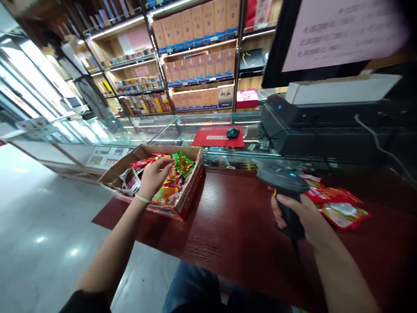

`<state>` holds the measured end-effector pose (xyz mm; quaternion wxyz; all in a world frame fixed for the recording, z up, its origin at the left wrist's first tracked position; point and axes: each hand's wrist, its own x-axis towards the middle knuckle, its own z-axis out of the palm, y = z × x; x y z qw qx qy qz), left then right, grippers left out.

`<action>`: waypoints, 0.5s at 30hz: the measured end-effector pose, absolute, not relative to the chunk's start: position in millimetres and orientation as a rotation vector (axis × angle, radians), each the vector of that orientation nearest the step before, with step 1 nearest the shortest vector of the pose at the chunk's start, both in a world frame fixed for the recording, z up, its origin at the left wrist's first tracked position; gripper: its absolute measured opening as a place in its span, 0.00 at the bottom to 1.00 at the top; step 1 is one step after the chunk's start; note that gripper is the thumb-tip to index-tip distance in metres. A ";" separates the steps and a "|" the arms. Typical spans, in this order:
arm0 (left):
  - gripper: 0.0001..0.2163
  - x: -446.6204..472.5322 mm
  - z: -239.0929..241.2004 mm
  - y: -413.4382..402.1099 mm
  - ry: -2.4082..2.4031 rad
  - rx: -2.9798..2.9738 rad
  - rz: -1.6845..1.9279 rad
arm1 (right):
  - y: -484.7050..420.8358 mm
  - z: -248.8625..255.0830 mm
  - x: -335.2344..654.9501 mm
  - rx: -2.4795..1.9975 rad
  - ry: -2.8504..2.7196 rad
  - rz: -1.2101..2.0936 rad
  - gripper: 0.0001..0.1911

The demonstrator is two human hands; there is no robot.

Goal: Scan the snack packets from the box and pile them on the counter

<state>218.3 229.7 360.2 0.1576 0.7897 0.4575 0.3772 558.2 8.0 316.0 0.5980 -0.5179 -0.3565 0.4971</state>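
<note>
My right hand (293,211) is wrapped round the handle of a dark barcode scanner (283,179), one finger on its yellow trigger and a small blue light lit on top. On the left, my left hand (157,174) hovers over an open cardboard box (193,184) of snack packets. Its fingers are loosely bent, with nothing visible in them. Near the fingertips is a green and gold packet (183,164); red and white packets (130,179) lie around it. Beyond the scanner, several red snack packets (345,208) lie on the brown counter top (221,217).
A glass display counter (137,130) runs behind, bearing a red mat (208,137) and a mouse (232,132). At right stand a monitor (276,48) and black machines (325,134) with cables. Stocked shelves (198,50) line the back; a person (84,82) stands at far left.
</note>
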 end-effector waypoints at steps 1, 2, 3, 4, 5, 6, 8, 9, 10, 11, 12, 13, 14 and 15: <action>0.15 203.5 356.8 243.4 1.370 2.289 1.019 | 13.2 314.9 550.6 -1.208 -0.857 1.174 0.14; 0.14 190.0 353.3 255.3 1.420 2.321 0.956 | 17.9 313.7 543.2 -1.212 -0.885 1.194 0.14; 0.14 177.8 349.8 265.2 1.451 2.352 0.882 | 22.1 312.7 536.1 -1.218 -0.912 1.216 0.15; 0.14 167.1 346.2 273.0 1.458 2.380 0.785 | 26.0 311.8 529.4 -1.227 -0.936 1.237 0.15; 0.13 157.9 342.5 278.8 1.440 2.406 0.662 | 29.4 311.1 523.0 -1.235 -0.955 1.255 0.15; 0.12 150.3 338.7 282.6 1.405 2.428 0.533 | 32.7 310.7 516.9 -1.239 -0.966 1.270 0.15; 0.11 140.4 331.0 285.6 1.314 2.465 0.317 | 38.6 310.8 505.6 -1.238 -0.972 1.294 0.14; 0.12 137.8 327.3 285.4 1.270 2.485 0.264 | 41.3 311.1 500.4 -1.234 -0.971 1.306 0.14; 0.13 136.4 323.7 284.4 1.233 2.503 0.245 | 44.0 311.4 495.4 -1.226 -0.968 1.317 0.14; 0.14 135.9 320.7 283.2 1.207 2.516 0.241 | 46.6 311.7 490.8 -1.222 -0.964 1.327 0.13; 0.15 135.9 318.2 281.8 1.191 2.514 0.227 | 48.9 311.9 486.7 -1.221 -0.960 1.333 0.13; 0.14 136.1 316.6 280.5 1.175 2.491 0.186 | 51.1 312.0 483.2 -1.223 -0.956 1.335 0.13; 0.12 136.3 316.1 279.2 1.153 2.448 0.126 | 52.8 311.9 480.4 -1.227 -0.953 1.335 0.14; 0.10 136.2 317.0 277.9 1.129 2.396 0.073 | 54.2 311.6 478.5 -1.230 -0.955 1.334 0.14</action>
